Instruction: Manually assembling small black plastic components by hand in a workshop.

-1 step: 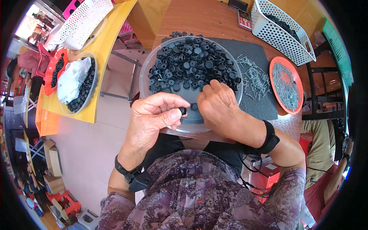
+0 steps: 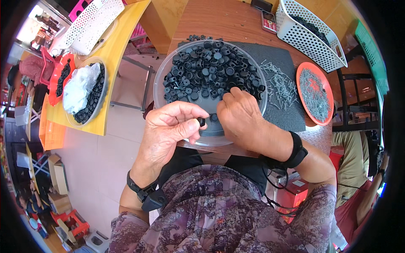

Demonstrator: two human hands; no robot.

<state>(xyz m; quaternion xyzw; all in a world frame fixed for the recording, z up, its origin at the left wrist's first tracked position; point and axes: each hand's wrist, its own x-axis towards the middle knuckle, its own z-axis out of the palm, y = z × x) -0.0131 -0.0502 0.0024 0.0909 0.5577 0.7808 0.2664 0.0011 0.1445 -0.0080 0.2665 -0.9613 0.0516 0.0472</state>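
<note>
My left hand [image 2: 171,128] pinches a small round black plastic cap [image 2: 201,122] between thumb and index finger, over the near edge of a round clear tray [image 2: 159,90]. My right hand [image 2: 241,113] is closed, its knuckles up, above the tray's right part; whatever its fingertips grip is hidden behind the hand. Between the two hands, another black cap [image 2: 213,118] sits alone on the tray's bottom. A heap of black plastic caps [image 2: 211,63] fills the far part of the tray.
Loose screws [image 2: 278,86] lie on a dark mat [image 2: 291,116], beside an orange plate [image 2: 301,90] of thin metal pieces. A white perforated basket [image 2: 310,48] and a phone [image 2: 268,21] stand farther back. On a yellow table [image 2: 101,120] at left is a bowl of black parts [image 2: 101,90].
</note>
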